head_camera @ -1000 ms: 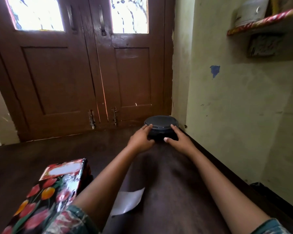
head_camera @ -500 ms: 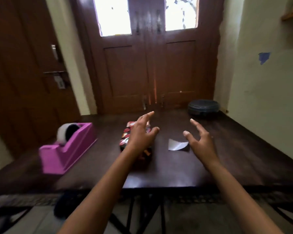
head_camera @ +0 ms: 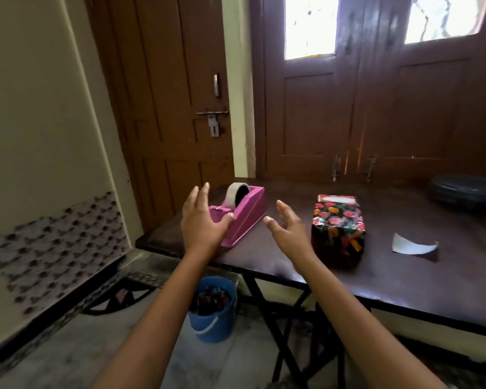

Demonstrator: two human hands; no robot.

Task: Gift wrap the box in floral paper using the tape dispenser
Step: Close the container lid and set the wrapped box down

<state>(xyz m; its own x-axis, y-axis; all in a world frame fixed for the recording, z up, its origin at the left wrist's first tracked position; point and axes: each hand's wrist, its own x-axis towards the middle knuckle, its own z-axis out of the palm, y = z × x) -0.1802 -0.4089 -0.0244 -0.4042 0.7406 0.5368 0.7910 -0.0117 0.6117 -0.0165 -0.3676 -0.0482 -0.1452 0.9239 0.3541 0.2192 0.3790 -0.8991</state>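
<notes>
The left hand (head_camera: pixel 201 223) and right hand (head_camera: pixel 289 231) have left the dark disc (head_camera: pixel 466 190), grips spread and empty, and reach for the tape dispenser (head_camera: pixel 244 214), probably to tape the box (head_camera: pixel 337 226).

Hands (head_camera: pixel 201 228) off black disc (head_camera: pixel 466 192), now at tape dispenser (head_camera: pixel 250 214).

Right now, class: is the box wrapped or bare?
Wrapped: floral paper covers the box except a white patch at its far end.

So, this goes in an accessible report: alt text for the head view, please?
A left hand and right hand, both open, reach toward a pink tape dispenser at the left end of a dark table. Right of them stands a floral-wrapped box, then a white paper scrap.
</notes>
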